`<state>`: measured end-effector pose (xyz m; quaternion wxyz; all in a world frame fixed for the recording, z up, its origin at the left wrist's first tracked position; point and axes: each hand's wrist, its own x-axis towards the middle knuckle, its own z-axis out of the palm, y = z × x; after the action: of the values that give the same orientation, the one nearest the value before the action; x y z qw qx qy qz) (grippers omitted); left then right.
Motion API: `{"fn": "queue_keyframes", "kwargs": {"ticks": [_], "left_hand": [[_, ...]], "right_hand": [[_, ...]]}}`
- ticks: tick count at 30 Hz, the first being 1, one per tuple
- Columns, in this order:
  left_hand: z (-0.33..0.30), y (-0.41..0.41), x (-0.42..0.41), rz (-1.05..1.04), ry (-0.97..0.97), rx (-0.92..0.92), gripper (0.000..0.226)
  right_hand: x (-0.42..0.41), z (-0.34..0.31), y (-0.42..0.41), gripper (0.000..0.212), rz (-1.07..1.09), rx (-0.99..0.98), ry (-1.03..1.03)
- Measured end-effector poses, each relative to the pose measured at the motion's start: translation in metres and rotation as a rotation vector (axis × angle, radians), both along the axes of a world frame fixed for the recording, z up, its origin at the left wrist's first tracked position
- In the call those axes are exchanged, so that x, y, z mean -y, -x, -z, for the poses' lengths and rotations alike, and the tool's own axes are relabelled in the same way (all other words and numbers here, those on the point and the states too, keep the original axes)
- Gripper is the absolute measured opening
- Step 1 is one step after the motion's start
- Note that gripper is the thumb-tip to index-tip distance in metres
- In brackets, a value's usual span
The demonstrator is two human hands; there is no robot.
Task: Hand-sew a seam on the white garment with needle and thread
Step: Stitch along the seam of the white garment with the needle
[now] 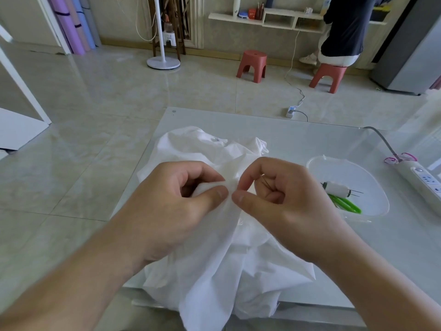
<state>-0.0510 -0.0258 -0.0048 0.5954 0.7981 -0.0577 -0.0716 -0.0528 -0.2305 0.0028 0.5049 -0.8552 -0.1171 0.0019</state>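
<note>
The left hand (171,201) pinches a fold of the white garment (214,259) between thumb and curled fingers. The right hand (274,201) meets it thumb to thumb at the same fold, its fingers curled round a thin needle (266,183) that shows dark inside the palm; whether its thumb also presses the cloth I cannot tell. No thread can be made out. The garment lies crumpled on the pale counter (298,139), bunched up under both hands and hanging over the near edge. To the right, a clear bowl (372,177) holds a white spool (336,188) and green scissors (346,204). Beyond it lies a power strip (422,177). On the floor stand two red stools (251,65).
</note>
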Motion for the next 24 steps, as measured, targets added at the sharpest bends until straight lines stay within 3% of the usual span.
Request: {"fn": "queue_keyframes", "kwargs": {"ticks": [10, 14, 17, 20, 24], "left_hand": [[0.000, 0.001, 0.000, -0.011, 0.021, -0.006, 0.008], [-0.001, 0.001, 0.000, -0.013, -0.001, 0.005, 0.008], [-0.002, 0.001, 0.000, -0.015, 0.000, 0.007, 0.008], [-0.003, 0.001, -0.001, -0.020, 0.002, 0.009, 0.009], [-0.005, 0.002, -0.001, -0.021, 0.020, 0.014, 0.008]], "right_hand": [[0.003, 0.002, -0.006, 0.019, 0.065, -0.006, 0.139], [0.006, -0.003, -0.005, 0.010, 0.055, -0.190, -0.070], [0.007, -0.007, -0.005, 0.017, 0.053, -0.273, -0.205], [0.006, -0.007, -0.004, 0.028, 0.061, -0.251, -0.178], [0.004, -0.002, -0.004, 0.018, 0.037, -0.144, -0.196]]}}
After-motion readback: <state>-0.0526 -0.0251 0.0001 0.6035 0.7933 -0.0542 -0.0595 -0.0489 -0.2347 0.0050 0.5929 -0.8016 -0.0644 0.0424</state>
